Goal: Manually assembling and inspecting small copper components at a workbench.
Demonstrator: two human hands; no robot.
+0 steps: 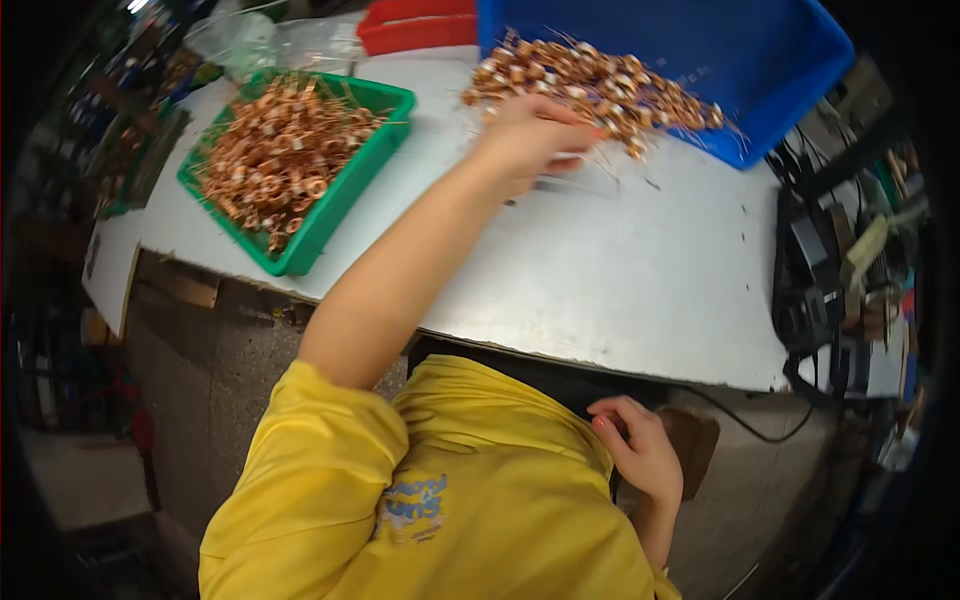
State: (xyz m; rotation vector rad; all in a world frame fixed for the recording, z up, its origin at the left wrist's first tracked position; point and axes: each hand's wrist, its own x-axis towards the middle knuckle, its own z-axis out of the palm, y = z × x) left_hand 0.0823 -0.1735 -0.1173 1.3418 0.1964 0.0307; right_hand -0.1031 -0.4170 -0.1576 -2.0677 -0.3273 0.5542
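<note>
My left hand reaches across the white table to the near edge of a heap of small copper wire coils with thin loose leads. Its fingers are curled together and slightly blurred; whatever they may hold cannot be made out. The heap spills from the mouth of a tipped blue bin. To the left, a green tray holds many more copper coils. My right hand is below the table's front edge, near my lap, fingers loosely bent and apart with nothing visible in them.
A red bin and clear plastic bags are at the back of the white table. Black devices and cables crowd its right edge. A black cord hangs beneath the front edge.
</note>
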